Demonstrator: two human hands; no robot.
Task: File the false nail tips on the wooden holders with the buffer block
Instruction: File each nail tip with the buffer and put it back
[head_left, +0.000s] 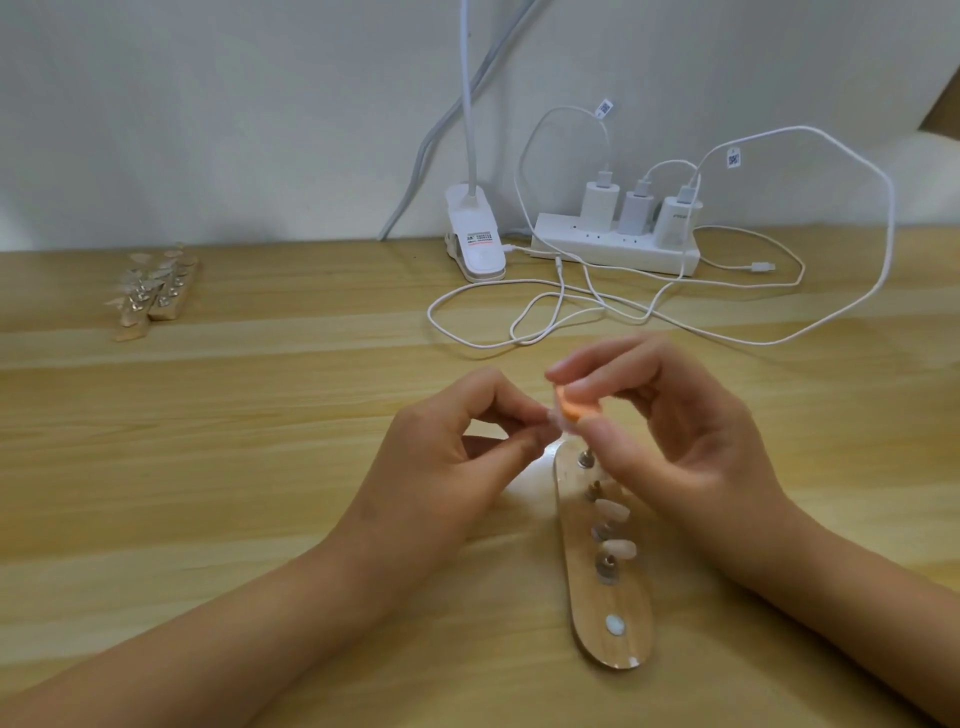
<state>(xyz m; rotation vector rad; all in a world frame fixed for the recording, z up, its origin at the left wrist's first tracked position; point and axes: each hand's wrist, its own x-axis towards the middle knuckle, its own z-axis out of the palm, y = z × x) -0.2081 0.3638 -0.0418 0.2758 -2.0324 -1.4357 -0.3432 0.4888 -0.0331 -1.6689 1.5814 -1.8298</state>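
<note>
While your right hand (675, 436) pinches the orange buffer block (733, 409) between thumb and curled fingers, your left hand (452, 462) pinches a pale nail tip (554, 419), blurred, right against the block's edge.

Item: wooden holder (587, 613), flat on the table (260, 467) just below both hands, lengthwise toward you, a row of metal posts along it, two more tips (612, 508) seated mid-row.

Item: spare holders (156, 293), a side-by-side pair with tips, far left.

Item: clip lamp (475, 239), power strip (615, 249) with three chargers, and white cables (519, 312), by the wall.
</note>
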